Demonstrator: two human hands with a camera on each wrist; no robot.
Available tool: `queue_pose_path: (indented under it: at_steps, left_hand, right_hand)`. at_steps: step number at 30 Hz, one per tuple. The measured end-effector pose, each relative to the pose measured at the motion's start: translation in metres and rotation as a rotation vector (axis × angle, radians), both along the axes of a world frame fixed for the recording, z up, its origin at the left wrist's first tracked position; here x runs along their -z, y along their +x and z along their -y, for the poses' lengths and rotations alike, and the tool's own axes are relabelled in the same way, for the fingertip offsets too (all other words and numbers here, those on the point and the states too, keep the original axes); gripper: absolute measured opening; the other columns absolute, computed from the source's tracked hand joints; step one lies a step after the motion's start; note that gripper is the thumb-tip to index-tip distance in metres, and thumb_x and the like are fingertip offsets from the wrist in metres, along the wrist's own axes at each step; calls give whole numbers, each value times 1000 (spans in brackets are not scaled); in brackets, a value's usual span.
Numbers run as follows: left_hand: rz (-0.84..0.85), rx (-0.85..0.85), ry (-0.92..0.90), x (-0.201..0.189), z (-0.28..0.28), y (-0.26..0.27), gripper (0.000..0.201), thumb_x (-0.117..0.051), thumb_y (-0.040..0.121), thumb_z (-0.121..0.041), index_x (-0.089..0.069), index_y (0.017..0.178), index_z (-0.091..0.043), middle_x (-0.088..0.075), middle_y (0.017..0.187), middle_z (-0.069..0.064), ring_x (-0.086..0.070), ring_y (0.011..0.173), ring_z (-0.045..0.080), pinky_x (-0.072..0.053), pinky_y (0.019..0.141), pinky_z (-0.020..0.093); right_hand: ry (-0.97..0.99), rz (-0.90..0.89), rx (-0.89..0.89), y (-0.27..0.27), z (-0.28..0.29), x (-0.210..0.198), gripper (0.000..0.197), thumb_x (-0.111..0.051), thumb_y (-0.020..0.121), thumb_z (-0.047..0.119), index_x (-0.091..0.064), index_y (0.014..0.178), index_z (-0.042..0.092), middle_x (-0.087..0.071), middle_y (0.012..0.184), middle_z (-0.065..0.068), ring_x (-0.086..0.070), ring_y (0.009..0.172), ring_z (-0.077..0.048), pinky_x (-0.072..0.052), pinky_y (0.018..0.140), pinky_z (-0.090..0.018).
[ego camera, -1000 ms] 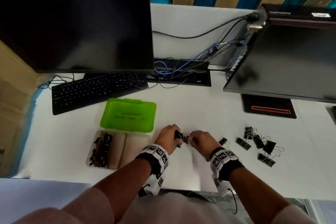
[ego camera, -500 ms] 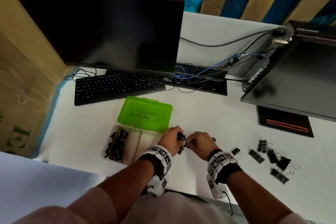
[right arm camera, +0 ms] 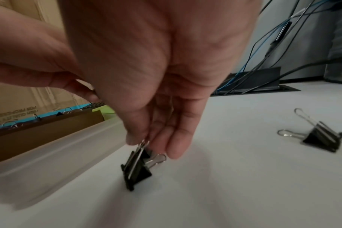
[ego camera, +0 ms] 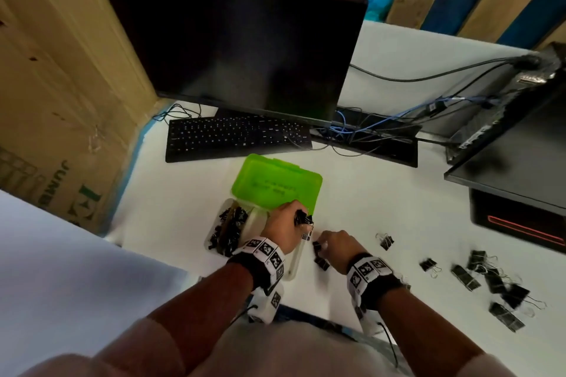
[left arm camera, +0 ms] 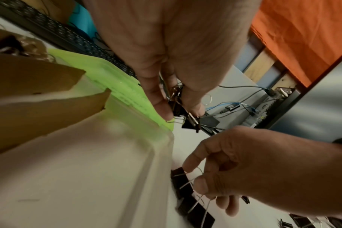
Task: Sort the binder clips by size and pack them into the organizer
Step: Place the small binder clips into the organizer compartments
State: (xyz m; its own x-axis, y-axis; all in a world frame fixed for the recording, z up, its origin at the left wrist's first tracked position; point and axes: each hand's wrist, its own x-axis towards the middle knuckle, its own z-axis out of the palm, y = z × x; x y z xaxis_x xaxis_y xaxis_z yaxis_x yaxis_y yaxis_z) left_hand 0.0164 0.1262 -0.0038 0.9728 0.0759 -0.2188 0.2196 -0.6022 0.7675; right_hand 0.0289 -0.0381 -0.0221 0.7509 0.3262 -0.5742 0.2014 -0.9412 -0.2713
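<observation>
Binder clips lie in several places on the white desk in the head view: a loose group well to the right, a single clip nearer the hands, and a heap of small clips in the left compartment of the clear organizer, whose green lid stands open behind it. The left hand hangs over the organizer's right end with fingers curled around a bunch of black clips. The right hand is just beside the organizer's right wall, fingers curled down onto clips lying on the desk. A keyboard and a dark monitor sit behind the organizer.

From the left wrist, the left hand's thumb and fingers pinch several black clips with their wire handles, above the corner where the green lid meets the organizer's wall. Brown cardboard dividers split the box. Below, the right hand pinches thin wire handles of clips lying on the desk against the organizer.

From the right wrist, the right hand's fingertips pinch the silver handle of one black clip, whose body touches the desk just beside the organizer's wall. Another clip lies apart to the right, handles spread.
</observation>
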Motion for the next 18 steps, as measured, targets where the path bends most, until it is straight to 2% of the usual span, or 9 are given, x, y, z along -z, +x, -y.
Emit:
queue_pose_path:
  at_steps: [2, 3, 5, 6, 9, 12, 13, 15, 18]
  left_hand:
    - [-4, -14, 30, -3, -11, -6, 27, -73, 78, -17, -60, 102, -15, -67, 102, 4, -60, 87, 17, -41, 72, 15]
    - [-1, -23, 79, -3, -18, -9, 28, -73, 79, -24, -59, 102, -20, -67, 100, 1, -60, 85, 16, -39, 68, 15]
    - [11, -57, 112, -2, -31, -15, 27, -73, 77, -30, -57, 98, -27, -68, 99, -2, -62, 88, 18, -46, 72, 23]
    - [11, -75, 77, -2, -36, -16, 27, -74, 77, -27, -57, 98, -24, -69, 100, 0, -63, 90, 19, -49, 76, 26]
    - [-12, -131, 35, -8, -51, -20, 27, -74, 78, -16, -59, 100, -15, -69, 101, 4, -64, 91, 17, -48, 79, 23]
    - [1, -197, 33, -7, -68, -27, 26, -74, 76, -16, -58, 97, -20, -70, 98, 1, -65, 88, 14, -51, 79, 24]
    - [1, -216, 24, -6, -71, -32, 26, -74, 76, -14, -58, 96, -20, -70, 98, 2, -65, 86, 14, -52, 79, 25]
    - [-15, -237, 22, -2, -74, -41, 26, -72, 76, -10, -59, 98, -17, -69, 99, 5, -61, 83, 12, -46, 72, 16]
    - [-9, -254, 65, 1, -77, -54, 27, -71, 78, -10, -60, 102, -13, -65, 101, 3, -56, 84, 11, -35, 69, 9]
  right_hand:
    - [37, 17, 56, 1, -2, 2, 25, -55, 86, 22, -61, 109, 16, -61, 113, -17, -60, 102, -36, -50, 87, -37]
    - [47, 18, 76, 2, -1, 3, 22, -57, 84, 21, -64, 104, 16, -63, 112, -16, -60, 102, -34, -50, 87, -36]
    - [42, 10, 103, 7, 4, 2, 15, -58, 80, 17, -69, 90, 18, -67, 107, -13, -62, 99, -30, -51, 85, -33]
    - [41, 11, 119, 11, 7, 0, 14, -58, 78, 16, -70, 83, 20, -69, 104, -12, -63, 97, -29, -52, 83, -32]
    - [87, 50, 177, 28, 11, -22, 14, -63, 77, 14, -72, 73, 25, -73, 90, -8, -66, 88, -25, -51, 77, -26]
    - [212, 152, 160, 49, -6, -54, 28, -64, 77, 9, -62, 59, 31, -70, 71, -1, -67, 74, -23, -48, 71, -22]
    - [261, 182, 140, 54, -18, -62, 28, -65, 77, 9, -61, 59, 30, -70, 72, -1, -66, 72, -22, -47, 70, -23]
    - [315, 204, 58, 58, -47, -71, 18, -66, 78, 10, -66, 67, 25, -70, 78, -2, -62, 75, -19, -45, 71, -23]
    - [294, 171, -232, 51, -92, -68, 16, -60, 80, 4, -70, 79, 16, -70, 89, -5, -64, 86, -24, -50, 80, -33]
